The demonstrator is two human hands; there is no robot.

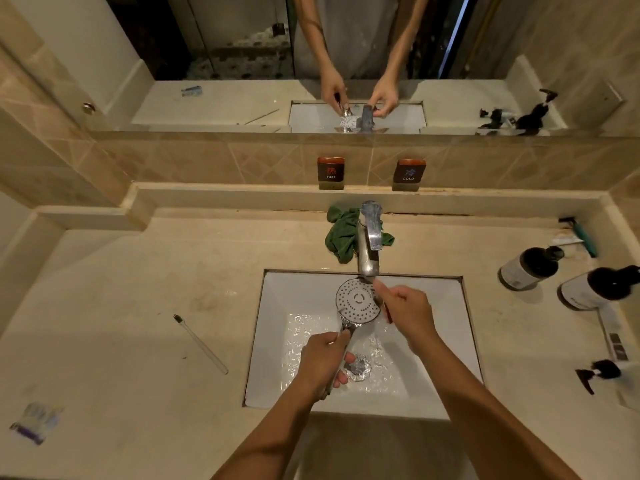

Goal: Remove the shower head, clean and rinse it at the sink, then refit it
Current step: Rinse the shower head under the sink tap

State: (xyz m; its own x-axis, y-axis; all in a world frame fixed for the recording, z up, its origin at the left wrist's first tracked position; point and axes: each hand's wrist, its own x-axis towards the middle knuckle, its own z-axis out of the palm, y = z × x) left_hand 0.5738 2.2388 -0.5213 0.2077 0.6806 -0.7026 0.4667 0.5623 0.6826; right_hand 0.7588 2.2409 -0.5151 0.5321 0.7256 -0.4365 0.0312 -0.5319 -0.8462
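Note:
The chrome shower head [356, 301] is held over the white sink [277, 341], its round nozzle face turned up just under the tap spout [367, 261]. My left hand [323, 362] grips its handle from below. My right hand [408, 313] is closed around a thin red-handled tool, probably a small brush, at the right rim of the face; its tip is hidden. Water lies rippling in the basin around the drain [360, 367].
A green cloth [341, 237] lies behind the tap. A toothbrush [201, 344] and a small packet [36, 422] are on the counter at left. Dark pump bottles [530, 266] and a razor [581, 233] stand at right. HOT and COLD signs sit under the mirror.

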